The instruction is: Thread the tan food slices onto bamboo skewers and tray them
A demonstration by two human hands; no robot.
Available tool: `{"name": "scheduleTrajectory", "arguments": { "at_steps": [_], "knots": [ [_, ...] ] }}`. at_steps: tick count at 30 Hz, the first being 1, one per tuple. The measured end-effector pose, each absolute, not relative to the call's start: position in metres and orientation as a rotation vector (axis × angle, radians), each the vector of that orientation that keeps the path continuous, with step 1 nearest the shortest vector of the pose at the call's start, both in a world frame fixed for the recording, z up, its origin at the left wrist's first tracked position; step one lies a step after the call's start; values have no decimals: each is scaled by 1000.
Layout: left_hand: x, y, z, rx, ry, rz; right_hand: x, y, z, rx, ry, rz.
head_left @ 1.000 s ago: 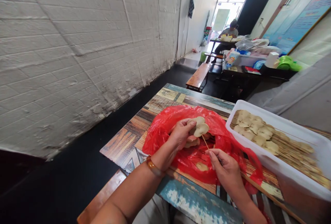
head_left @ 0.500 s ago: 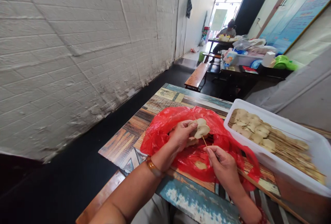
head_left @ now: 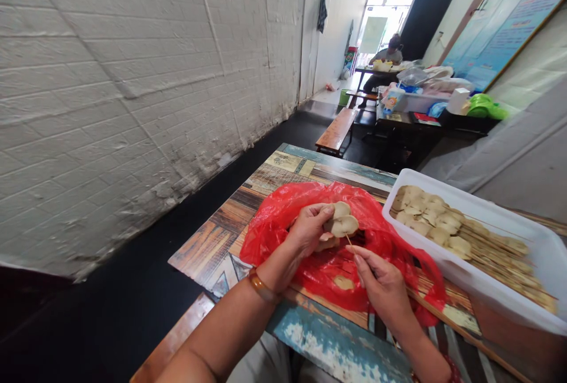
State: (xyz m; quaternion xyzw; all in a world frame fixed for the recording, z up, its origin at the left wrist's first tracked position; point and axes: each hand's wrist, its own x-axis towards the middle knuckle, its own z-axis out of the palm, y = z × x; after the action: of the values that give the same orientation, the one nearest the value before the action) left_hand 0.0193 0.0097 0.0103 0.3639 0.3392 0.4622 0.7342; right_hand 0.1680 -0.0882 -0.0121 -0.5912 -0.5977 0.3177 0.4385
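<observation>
My left hand (head_left: 310, 228) pinches several pale, thin round slices (head_left: 344, 226) above an open red plastic bag (head_left: 283, 209). What food they are, I cannot tell for sure. A thin wooden skewer (head_left: 348, 241) runs into the lower slice, and the fingers of my right hand (head_left: 384, 282) are closed on its other end. More pale slices lie inside the bag, partly hidden by my left hand; a single slice (head_left: 344, 282) shows near the bag's front. To the right, a white plastic tub (head_left: 469, 288) holds many skewered slices (head_left: 436, 215) with their sticks side by side.
The wood-patterned table (head_left: 212, 235) carries the bag and tub. A long wooden stick (head_left: 469, 336) lies by my right forearm. Beyond stand a bench (head_left: 337, 129) and a table piled with bags and green bowls (head_left: 485, 107). A person (head_left: 390, 55) sits far back. A white wall runs along the left.
My right hand has moved slightly up and left along the skewer, so less stick shows between its fingers and the slices. The left hand stays nearly in place, with the slices tilted a little.
</observation>
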Motion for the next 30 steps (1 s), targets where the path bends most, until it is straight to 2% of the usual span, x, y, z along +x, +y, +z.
{"name": "scheduleTrajectory", "arguments": {
  "at_steps": [17,30],
  "knots": [
    [18,12,9,983,849,1122,171,-89,-8,-1403,-1465,804],
    [17,12,8,1199,947,1127,173,-87,-20,-1384,-1352,1086]
  ]
}}
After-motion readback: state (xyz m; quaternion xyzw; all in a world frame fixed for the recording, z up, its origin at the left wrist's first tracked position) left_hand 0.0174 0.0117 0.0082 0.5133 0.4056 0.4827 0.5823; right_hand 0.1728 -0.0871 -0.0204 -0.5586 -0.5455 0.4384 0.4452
